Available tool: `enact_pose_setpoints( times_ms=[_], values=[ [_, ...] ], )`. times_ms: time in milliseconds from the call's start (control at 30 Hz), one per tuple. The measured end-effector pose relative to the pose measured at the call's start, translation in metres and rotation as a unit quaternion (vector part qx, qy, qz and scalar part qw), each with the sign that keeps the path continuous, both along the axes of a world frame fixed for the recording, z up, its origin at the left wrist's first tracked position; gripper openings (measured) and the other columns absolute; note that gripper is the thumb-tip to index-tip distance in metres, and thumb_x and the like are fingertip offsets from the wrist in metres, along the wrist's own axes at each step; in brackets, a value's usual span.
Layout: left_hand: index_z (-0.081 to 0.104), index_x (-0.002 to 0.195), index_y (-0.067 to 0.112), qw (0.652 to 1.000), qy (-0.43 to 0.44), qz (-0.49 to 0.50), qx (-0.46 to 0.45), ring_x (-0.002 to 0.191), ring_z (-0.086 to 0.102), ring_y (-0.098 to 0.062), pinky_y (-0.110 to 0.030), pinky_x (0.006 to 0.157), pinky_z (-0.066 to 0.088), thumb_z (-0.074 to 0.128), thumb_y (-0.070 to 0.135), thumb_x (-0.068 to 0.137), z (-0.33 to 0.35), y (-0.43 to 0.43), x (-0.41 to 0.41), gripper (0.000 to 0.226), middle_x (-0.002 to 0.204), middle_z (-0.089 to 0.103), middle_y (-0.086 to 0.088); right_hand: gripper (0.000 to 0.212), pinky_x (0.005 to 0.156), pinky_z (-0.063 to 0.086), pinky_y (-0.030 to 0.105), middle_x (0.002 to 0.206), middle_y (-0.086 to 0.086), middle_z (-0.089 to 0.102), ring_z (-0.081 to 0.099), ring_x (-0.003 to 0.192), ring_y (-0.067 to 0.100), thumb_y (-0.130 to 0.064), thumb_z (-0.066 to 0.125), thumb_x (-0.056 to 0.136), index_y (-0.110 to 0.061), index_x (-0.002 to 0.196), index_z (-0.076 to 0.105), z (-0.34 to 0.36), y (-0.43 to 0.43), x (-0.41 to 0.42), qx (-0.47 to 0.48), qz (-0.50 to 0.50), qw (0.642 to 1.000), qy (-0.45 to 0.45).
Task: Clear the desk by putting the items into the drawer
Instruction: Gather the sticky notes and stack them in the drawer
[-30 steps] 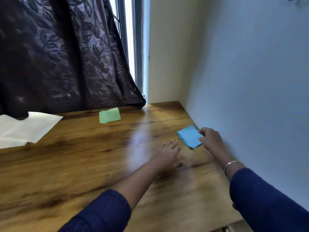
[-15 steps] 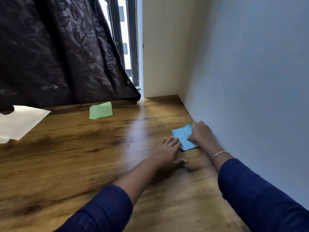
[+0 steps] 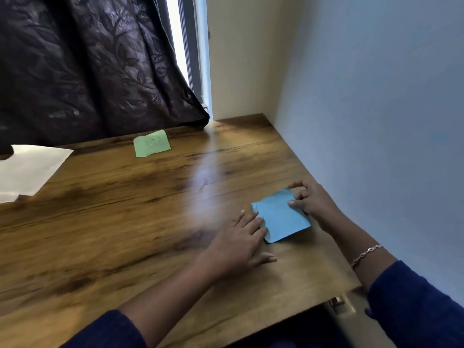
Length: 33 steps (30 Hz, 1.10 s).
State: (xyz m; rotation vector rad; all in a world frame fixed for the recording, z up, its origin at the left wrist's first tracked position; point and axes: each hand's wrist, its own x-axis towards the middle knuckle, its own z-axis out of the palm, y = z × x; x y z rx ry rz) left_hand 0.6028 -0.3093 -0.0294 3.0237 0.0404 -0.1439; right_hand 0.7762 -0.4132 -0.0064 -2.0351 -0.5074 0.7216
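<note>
A blue paper pad (image 3: 281,217) lies flat on the wooden desk (image 3: 125,222) near the right wall. My right hand (image 3: 313,204) has its fingers curled at the pad's far right corner, thumb and fingertips pinching its edge. To the pad's left, my left hand (image 3: 241,242) lies flat on the desk, its straight fingertips touching the pad's left edge. A green paper note (image 3: 152,146) sits at the back of the desk by the curtain. A white sheet (image 3: 27,172) lies at the far left. At the lower right, below the desk edge, part of the drawer (image 3: 339,303) shows.
A dark patterned curtain (image 3: 88,66) hangs over the desk's back edge. The blue-grey wall (image 3: 376,121) runs close along the desk's right side. A window strip (image 3: 180,46) shows beside the curtain.
The blue pad has slid toward me and a little left under my right hand. My left hand has come up against its left edge. The view has tilted down.
</note>
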Motion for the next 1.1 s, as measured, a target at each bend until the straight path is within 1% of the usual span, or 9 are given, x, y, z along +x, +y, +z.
enact_pose_setpoints(
  times_ms=[100, 167, 300, 367, 500, 667, 800, 967, 1100],
  values=[
    [0.069, 0.107, 0.013, 0.999, -0.01, -0.051, 0.014, 0.115, 0.059, -0.027, -0.042, 0.104, 0.03, 0.023, 0.062, 0.084, -0.004, -0.005, -0.026, 0.071, 0.113, 0.068, -0.008, 0.021, 0.06, 0.044, 0.024, 0.072, 0.005, 0.053, 0.055, 0.071, 0.016, 0.007, 0.063, 0.08, -0.011, 0.088, 0.056, -0.006, -0.019, -0.03, 0.016, -0.02, 0.999, 0.038],
    [0.072, 0.1, 0.016, 0.997, -0.013, -0.072, 0.015, 0.106, 0.065, -0.024, -0.041, 0.098, 0.042, 0.025, 0.062, 0.084, -0.007, -0.008, -0.042, 0.067, 0.104, 0.07, -0.006, 0.018, 0.068, 0.046, 0.029, 0.078, 0.007, 0.056, 0.057, 0.078, 0.021, 0.004, 0.066, 0.078, -0.008, 0.09, 0.06, -0.013, -0.029, -0.047, -0.009, -0.023, 1.0, 0.012],
    [0.06, 0.121, 0.008, 0.994, 0.004, -0.106, 0.006, 0.123, 0.051, -0.03, -0.041, 0.11, 0.021, 0.022, 0.062, 0.086, -0.007, -0.012, -0.067, 0.075, 0.124, 0.059, -0.015, 0.02, 0.07, 0.041, 0.027, 0.084, 0.0, 0.058, 0.056, 0.082, 0.018, -0.011, 0.071, 0.077, -0.013, 0.092, 0.059, -0.022, -0.039, -0.074, -0.129, 0.012, 0.976, -0.177],
    [0.068, 0.11, 0.013, 0.992, 0.0, -0.119, 0.045, 0.109, 0.062, -0.025, -0.04, 0.104, 0.032, 0.023, 0.063, 0.084, -0.013, -0.015, -0.075, 0.071, 0.11, 0.067, -0.01, 0.02, 0.067, 0.034, 0.024, 0.083, -0.003, 0.054, 0.053, 0.081, 0.016, -0.013, 0.07, 0.077, -0.016, 0.092, 0.058, -0.026, -0.04, -0.086, -0.16, 0.023, 0.955, -0.249],
    [0.069, 0.105, 0.015, 0.991, -0.037, -0.129, 0.017, 0.104, 0.064, -0.022, -0.041, 0.1, 0.042, 0.026, 0.063, 0.083, -0.014, -0.014, -0.08, 0.068, 0.105, 0.068, -0.007, 0.027, 0.067, 0.034, 0.024, 0.085, 0.0, 0.056, 0.051, 0.078, 0.015, -0.012, 0.071, 0.077, -0.011, 0.101, 0.06, -0.031, -0.039, -0.094, -0.156, -0.016, 0.954, -0.257],
    [0.028, 0.145, 0.007, 0.996, -0.059, -0.011, -0.062, 0.141, 0.023, -0.022, -0.032, 0.118, 0.003, 0.034, 0.062, 0.087, -0.004, 0.008, -0.087, 0.08, 0.15, 0.03, -0.013, 0.025, 0.07, 0.033, 0.026, 0.089, 0.002, 0.056, 0.047, 0.079, 0.014, -0.014, 0.07, 0.079, -0.01, 0.102, 0.062, -0.019, -0.025, -0.102, -0.128, -0.043, 0.937, -0.323],
    [0.015, 0.148, 0.012, 0.985, -0.042, 0.126, -0.106, 0.143, 0.011, -0.018, -0.025, 0.114, 0.004, 0.042, 0.052, 0.092, 0.008, 0.058, -0.099, 0.074, 0.157, 0.013, -0.007, 0.017, 0.067, 0.035, 0.026, 0.08, 0.0, 0.057, 0.05, 0.072, 0.014, -0.011, 0.071, 0.078, -0.01, 0.093, 0.064, -0.004, 0.024, -0.116, -0.043, -0.006, 0.941, -0.336],
    [0.021, 0.148, 0.013, 0.91, -0.114, 0.307, -0.255, 0.142, 0.02, -0.021, -0.038, 0.114, 0.025, 0.05, 0.05, 0.089, 0.018, 0.135, -0.101, 0.075, 0.156, 0.017, -0.006, 0.014, 0.066, 0.043, 0.026, 0.083, 0.005, 0.063, 0.057, 0.076, 0.016, -0.009, 0.067, 0.082, -0.005, 0.095, 0.067, 0.01, 0.118, -0.126, 0.029, 0.074, 0.977, -0.195],
    [0.032, 0.142, 0.008, 0.798, -0.189, 0.452, -0.35, 0.132, 0.039, -0.027, -0.033, 0.102, 0.035, 0.052, 0.041, 0.092, 0.036, 0.201, -0.091, 0.063, 0.147, 0.036, -0.012, 0.012, 0.058, 0.047, 0.019, 0.08, 0.007, 0.061, 0.055, 0.069, 0.012, -0.003, 0.057, 0.088, -0.002, 0.097, 0.064, 0.017, 0.188, -0.12, 0.05, 0.074, 0.996, -0.017]
  ],
)
